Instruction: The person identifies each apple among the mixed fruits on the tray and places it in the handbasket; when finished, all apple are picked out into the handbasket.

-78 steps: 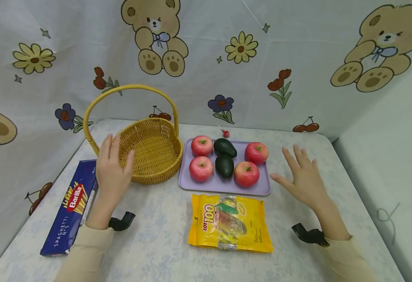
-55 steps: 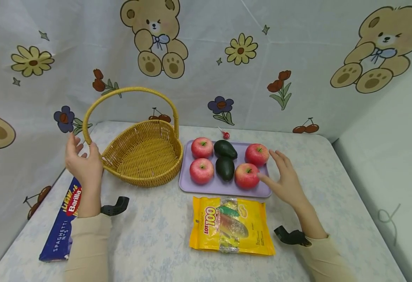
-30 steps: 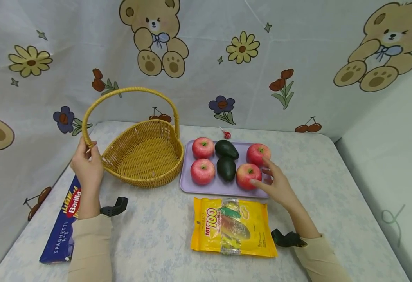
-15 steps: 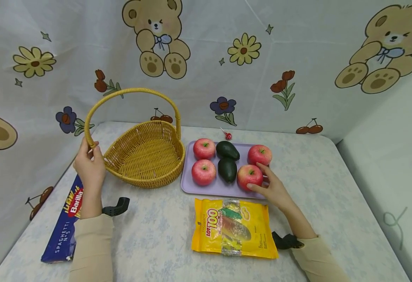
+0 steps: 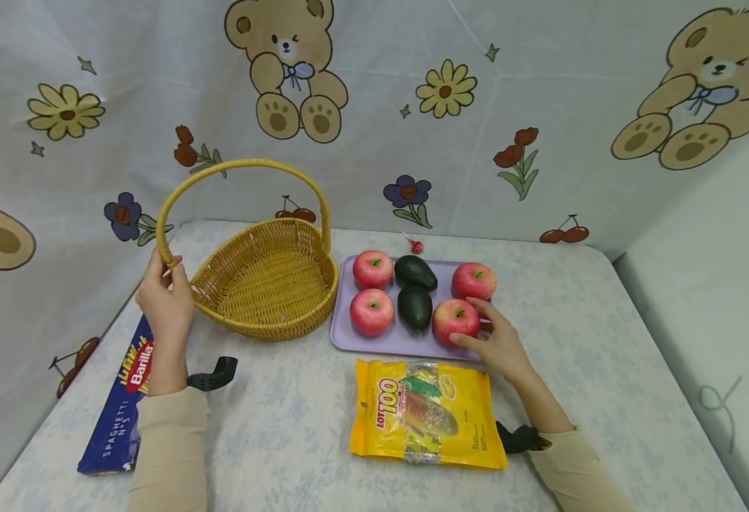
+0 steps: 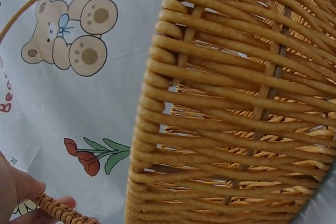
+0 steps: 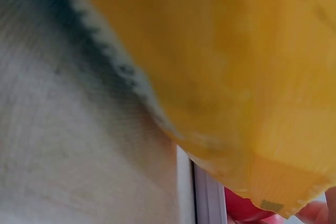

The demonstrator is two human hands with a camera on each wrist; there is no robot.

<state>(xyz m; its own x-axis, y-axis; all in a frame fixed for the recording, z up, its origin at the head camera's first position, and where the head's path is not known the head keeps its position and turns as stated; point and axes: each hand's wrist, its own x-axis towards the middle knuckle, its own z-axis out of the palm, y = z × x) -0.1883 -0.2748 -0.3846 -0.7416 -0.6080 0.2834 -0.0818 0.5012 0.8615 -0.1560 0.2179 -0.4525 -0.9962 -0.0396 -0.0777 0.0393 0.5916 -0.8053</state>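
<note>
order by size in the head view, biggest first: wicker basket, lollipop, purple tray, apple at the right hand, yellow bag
1. Wicker basket, handle included
2. Purple tray and yellow bag: too alike to rank, the bag being nearer the camera
3. Apple at the right hand
4. Lollipop

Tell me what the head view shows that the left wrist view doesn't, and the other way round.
Only the head view: the right hand pinching one of four round red apples, two oval dark green avocados, a lilac rectangular tray, a yellow plastic packet, a blue cardboard spaghetti box and a small red lollipop.

Only the left wrist view: red printed lettering on the pale cloth.

Both: that cloth's brown bears and red tulips, the golden wicker basket, its arched handle and the left hand gripping it.
</note>
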